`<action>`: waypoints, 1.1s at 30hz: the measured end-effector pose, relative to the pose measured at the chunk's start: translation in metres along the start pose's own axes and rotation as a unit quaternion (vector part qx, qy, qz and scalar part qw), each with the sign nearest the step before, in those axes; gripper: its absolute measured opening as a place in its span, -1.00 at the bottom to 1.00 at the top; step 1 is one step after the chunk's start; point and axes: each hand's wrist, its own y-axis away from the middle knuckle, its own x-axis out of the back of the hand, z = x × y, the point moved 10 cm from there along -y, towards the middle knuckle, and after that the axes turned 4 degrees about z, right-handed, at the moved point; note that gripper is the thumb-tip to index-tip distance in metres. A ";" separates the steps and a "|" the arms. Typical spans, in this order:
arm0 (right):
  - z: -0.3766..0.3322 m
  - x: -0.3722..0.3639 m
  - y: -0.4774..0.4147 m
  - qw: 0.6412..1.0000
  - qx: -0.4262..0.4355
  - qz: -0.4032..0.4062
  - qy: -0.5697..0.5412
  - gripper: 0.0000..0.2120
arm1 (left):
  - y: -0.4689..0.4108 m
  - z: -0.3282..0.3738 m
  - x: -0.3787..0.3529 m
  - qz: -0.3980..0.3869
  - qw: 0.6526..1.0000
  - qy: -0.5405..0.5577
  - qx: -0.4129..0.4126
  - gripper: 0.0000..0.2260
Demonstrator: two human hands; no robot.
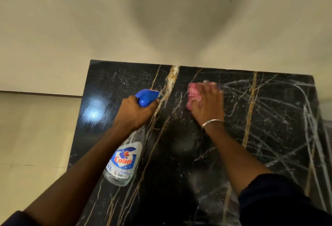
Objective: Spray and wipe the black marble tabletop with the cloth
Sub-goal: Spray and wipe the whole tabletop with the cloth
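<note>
There is open room on the black tabletop [197, 154] between my arms and across its right part, so a hand can slide there. The wall [161, 28] meets the far edge and stops any reach beyond it. My left hand [136, 110] grips the spray bottle [124, 161], which blocks the left strip. My right hand [206, 103] lies flat on the cloth [193, 93] near the far edge. Left of the table is open floor [36, 136].

Head view, looking steeply down, close over tabletop [179, 154].
</note>
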 end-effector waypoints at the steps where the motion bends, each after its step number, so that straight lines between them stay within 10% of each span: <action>1: 0.034 0.003 -0.002 0.999 -0.041 0.005 -0.002 -0.33 | -0.002 0.004 -0.002 -0.002 1.000 -0.001 -0.008 -0.76; 8: 0.041 0.013 -0.018 0.955 -0.282 0.040 -0.076 -0.35 | -0.010 0.020 0.004 0.003 0.999 0.012 -0.032 -0.87; 18: -0.176 0.009 -0.073 0.990 0.132 -0.027 -0.046 -0.31 | -0.012 0.005 0.032 0.034 0.999 -0.004 -0.018 -0.84; 24: -0.068 0.013 -0.066 0.987 0.157 -0.013 -0.037 -0.38 | -0.020 0.023 0.017 0.011 1.000 0.001 -0.028 -0.90; 33: 0.183 0.024 -0.038 0.990 -0.129 0.032 -0.041 -0.34 | -0.007 0.062 -0.036 0.008 0.999 0.014 -0.041 -0.82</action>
